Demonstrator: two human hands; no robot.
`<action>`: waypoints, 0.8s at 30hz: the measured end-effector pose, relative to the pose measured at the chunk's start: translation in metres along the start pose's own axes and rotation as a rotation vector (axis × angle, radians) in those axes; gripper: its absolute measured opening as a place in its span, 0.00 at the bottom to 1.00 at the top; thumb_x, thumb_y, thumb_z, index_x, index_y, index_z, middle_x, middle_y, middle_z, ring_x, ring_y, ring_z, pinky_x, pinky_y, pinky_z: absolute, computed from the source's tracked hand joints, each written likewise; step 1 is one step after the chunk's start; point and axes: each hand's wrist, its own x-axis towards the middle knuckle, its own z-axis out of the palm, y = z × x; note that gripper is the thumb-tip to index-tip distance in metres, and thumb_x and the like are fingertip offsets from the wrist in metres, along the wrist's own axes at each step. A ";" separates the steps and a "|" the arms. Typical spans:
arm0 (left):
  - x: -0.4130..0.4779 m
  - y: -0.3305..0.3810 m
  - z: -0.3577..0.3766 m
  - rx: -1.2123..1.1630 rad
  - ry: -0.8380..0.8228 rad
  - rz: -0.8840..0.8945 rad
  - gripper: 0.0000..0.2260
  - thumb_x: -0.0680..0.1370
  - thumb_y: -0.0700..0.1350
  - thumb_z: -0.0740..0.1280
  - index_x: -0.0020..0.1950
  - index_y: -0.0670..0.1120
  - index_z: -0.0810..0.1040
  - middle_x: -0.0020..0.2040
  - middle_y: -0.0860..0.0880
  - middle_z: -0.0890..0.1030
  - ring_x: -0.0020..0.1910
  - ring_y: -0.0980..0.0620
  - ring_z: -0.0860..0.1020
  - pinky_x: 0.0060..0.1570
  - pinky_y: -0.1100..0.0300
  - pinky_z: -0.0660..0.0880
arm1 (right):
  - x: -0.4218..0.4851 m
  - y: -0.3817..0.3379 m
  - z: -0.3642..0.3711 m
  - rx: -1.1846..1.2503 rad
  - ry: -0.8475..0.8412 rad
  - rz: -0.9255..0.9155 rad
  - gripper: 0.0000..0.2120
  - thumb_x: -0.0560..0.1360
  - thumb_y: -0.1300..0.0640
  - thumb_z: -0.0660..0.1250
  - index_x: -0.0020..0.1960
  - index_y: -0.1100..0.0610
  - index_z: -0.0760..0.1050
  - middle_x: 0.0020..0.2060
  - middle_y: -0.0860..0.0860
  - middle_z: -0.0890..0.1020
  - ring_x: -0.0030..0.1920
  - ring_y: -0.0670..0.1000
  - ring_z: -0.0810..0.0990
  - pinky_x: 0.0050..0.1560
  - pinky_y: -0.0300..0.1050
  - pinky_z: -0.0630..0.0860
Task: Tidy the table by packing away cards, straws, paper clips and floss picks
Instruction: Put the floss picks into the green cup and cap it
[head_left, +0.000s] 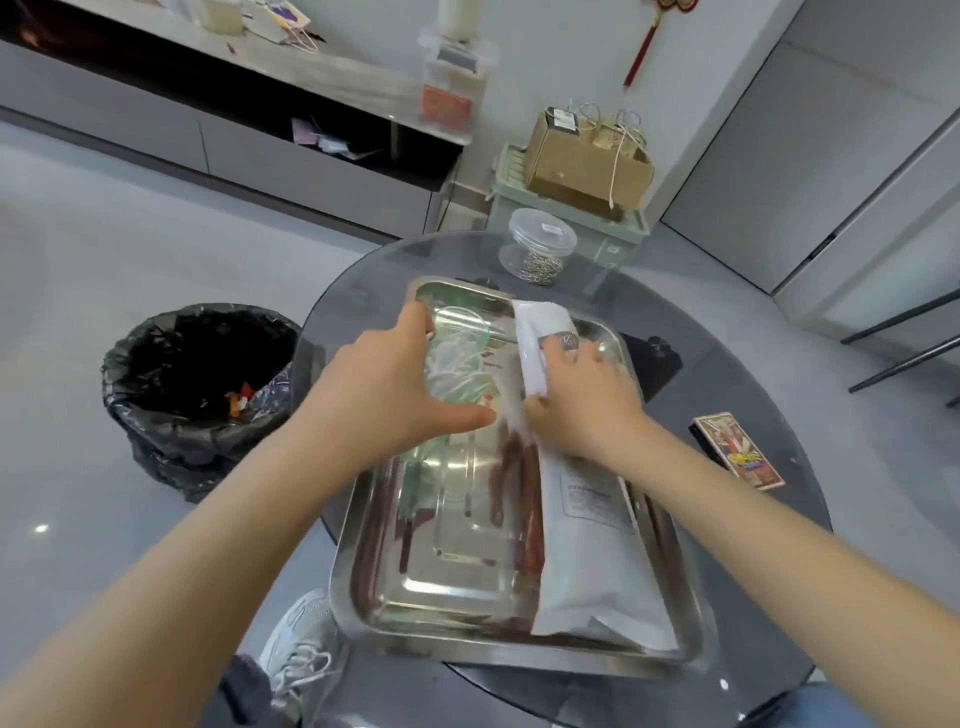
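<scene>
A steel tray (457, 587) lies on the round glass table (727, 561). In its far left part stands a clear round container of white floss picks (457, 358); my left hand (384, 395) grips it, thumb at its near side, fingers at the far rim. A long white plastic bag (587, 540) lies along the tray's right side. My right hand (582, 400) holds the bag's upper part, fingers curled over it. A clear jar of paper clips (540, 247) stands at the table's far edge. A card box (740, 449) lies on the table to the right.
A bin lined with a black bag (197, 379) stands on the floor left of the table. Behind the table a green crate (571, 208) carries a cardboard box. A low grey cabinet runs along the back left. Dark chair legs show at far right.
</scene>
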 end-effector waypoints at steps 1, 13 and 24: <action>-0.002 -0.002 0.001 -0.007 0.000 0.007 0.31 0.64 0.64 0.73 0.52 0.51 0.60 0.37 0.55 0.71 0.34 0.54 0.71 0.28 0.63 0.64 | 0.003 -0.006 0.002 -0.080 -0.002 -0.004 0.31 0.76 0.42 0.58 0.73 0.57 0.57 0.69 0.63 0.61 0.68 0.63 0.62 0.63 0.55 0.65; -0.011 -0.014 0.004 -0.059 0.102 0.050 0.29 0.64 0.63 0.74 0.52 0.54 0.59 0.46 0.55 0.78 0.44 0.51 0.78 0.43 0.56 0.76 | 0.072 -0.055 0.010 0.295 -0.045 -0.311 0.28 0.75 0.57 0.66 0.70 0.59 0.59 0.64 0.58 0.65 0.65 0.61 0.68 0.62 0.55 0.70; -0.005 0.000 0.006 -0.254 0.049 0.036 0.30 0.62 0.57 0.79 0.53 0.51 0.64 0.43 0.60 0.75 0.41 0.60 0.76 0.38 0.66 0.72 | -0.030 0.018 -0.051 0.298 0.053 -0.608 0.38 0.71 0.48 0.72 0.75 0.46 0.57 0.62 0.38 0.64 0.64 0.39 0.64 0.66 0.37 0.62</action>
